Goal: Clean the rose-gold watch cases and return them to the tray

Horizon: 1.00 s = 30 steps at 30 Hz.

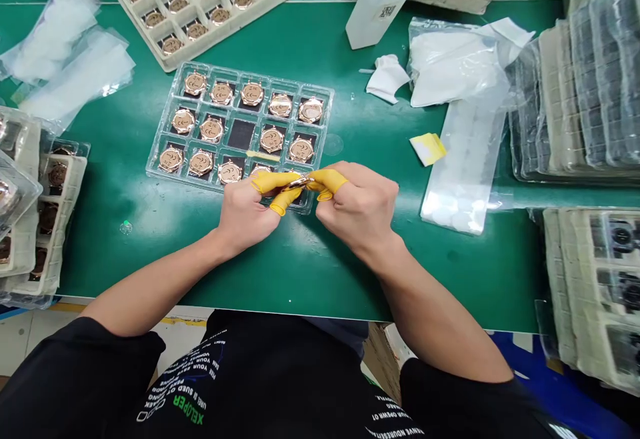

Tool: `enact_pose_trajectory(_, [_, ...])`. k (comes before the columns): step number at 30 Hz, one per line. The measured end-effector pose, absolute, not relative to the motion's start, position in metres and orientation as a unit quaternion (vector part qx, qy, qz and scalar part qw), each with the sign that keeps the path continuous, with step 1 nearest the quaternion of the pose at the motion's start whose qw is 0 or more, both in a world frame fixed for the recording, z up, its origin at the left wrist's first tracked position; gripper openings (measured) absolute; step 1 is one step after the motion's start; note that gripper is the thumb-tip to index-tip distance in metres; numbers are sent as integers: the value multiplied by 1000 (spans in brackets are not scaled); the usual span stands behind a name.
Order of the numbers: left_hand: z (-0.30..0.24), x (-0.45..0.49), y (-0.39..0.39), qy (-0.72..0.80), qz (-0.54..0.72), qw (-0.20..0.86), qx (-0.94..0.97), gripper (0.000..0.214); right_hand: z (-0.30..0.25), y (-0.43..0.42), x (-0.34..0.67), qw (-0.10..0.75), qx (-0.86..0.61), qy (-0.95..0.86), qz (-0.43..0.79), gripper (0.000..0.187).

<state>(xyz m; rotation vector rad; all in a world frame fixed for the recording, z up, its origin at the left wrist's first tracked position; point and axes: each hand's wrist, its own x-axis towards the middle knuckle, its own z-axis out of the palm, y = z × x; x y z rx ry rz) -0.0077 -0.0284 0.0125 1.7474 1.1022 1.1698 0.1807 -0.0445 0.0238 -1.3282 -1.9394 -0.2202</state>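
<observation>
Left grip [250,209] & right grip [360,206] meet in front of the torso, both pinched on one watch case [299,184], seen nearly edge-on btwn the fingertips; yellow finger cots [279,204] cover several digits on both hands; case is up over the near right part of a clear tray [324,109], so that corner's slots are partly hidden; just beyond & left of the grip, rose-gold watch backs [212,129] sit in rows in the tray, some w/ CE marks readable; among them, a black pad [241,135] shows in a mid-row slot, & a thin yellow strip [263,156] lies close by; farther beyond, to the left, a beige tray [230,29] w/ more watches; beyond to the right, a white bottle [377,9], tilted in view, plus a crumpled white scrap [387,79] & plastic bags [453,62]; right of the grip, approx. level, a yellow-and-white paper [429,149] beside a long translucent sheet [463,172]; far right, stacked clear trays [555,92]; far left, more filled trays [55,226]; all on/over the green table [320,266].
</observation>
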Motion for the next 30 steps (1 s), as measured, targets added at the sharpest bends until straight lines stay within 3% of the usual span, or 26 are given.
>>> enact_pose_trajectory(2, [13, -6, -26, 433, 451, 450, 638, 25, 26, -42, 181, 400, -539, -740, -30, 24])
enact_pose_trajectory(6, [17, -3, -20, 433, 470, 575, 511, 29, 26, -37, 185, 553, -553, -602, 160, 18])
enact_pose_trajectory(9, [20, -2, -17, 434, 481, 600, 468, 35, 27, -40, 186, 615, -524, -574, 133, 6])
enact_pose_trajectory(13, [22, 0, -20, 408, 485, 615, 469, 39, 27, -49, 175, 596, -464, -655, 21, 21])
enact_pose_trajectory(15, [22, 0, -23, 397, 484, 610, 486, 41, 27, -52, 170, 575, -466, -672, 29, 27])
enact_pose_trajectory(22, [20, -6, -29, 415, 452, 547, 569, 40, 24, -50, 170, 560, -476, -674, 73, 20])
enact_pose_trajectory(25, [17, -2, -30, 425, 488, 543, 535, 36, 20, -50, 163, 564, -528, -609, 180, 10])
enact_pose_trajectory(28, [15, 5, -29, 434, 523, 534, 503, 39, 15, -51, 153, 609, -529, -492, 329, 22])
enact_pose_trajectory(30, [14, 9, -28, 435, 539, 530, 489, 41, 13, -52, 149, 637, -511, -461, 347, 27])
